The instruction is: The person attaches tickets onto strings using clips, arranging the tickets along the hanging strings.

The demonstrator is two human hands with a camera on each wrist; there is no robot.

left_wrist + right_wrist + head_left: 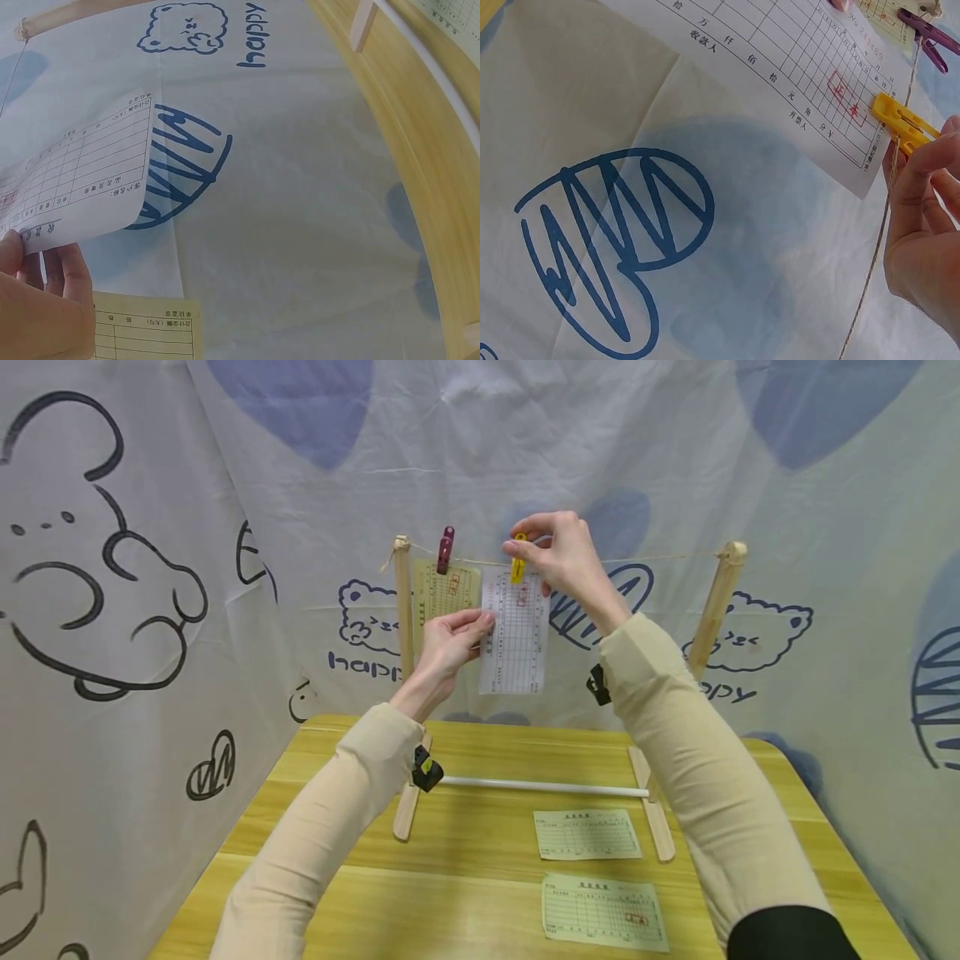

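A white printed receipt slip [517, 647] with a red stamp hangs upright at a twine line [645, 560]. My left hand [447, 647] pinches its left edge between thumb and fingers; the left wrist view shows the slip [90, 165] bending slightly. At the slip's top, my right hand [566, 556] pinches the upper end of a yellow clothespin [517, 570]. In the right wrist view, the yellow clothespin's [892, 120] jaws lie over the slip's stamped end beside the twine. Left of it, a yellowish slip [435, 589] hangs under a dark red clothespin [446, 552].
Two wooden posts [405, 610] [716, 610] carry the twine, and a white rod [540, 787] joins their feet. On the wooden table [360, 893] lie two pale green slips [588, 835] [600, 902], one nearer me. A patterned cloth [480, 443] hangs behind.
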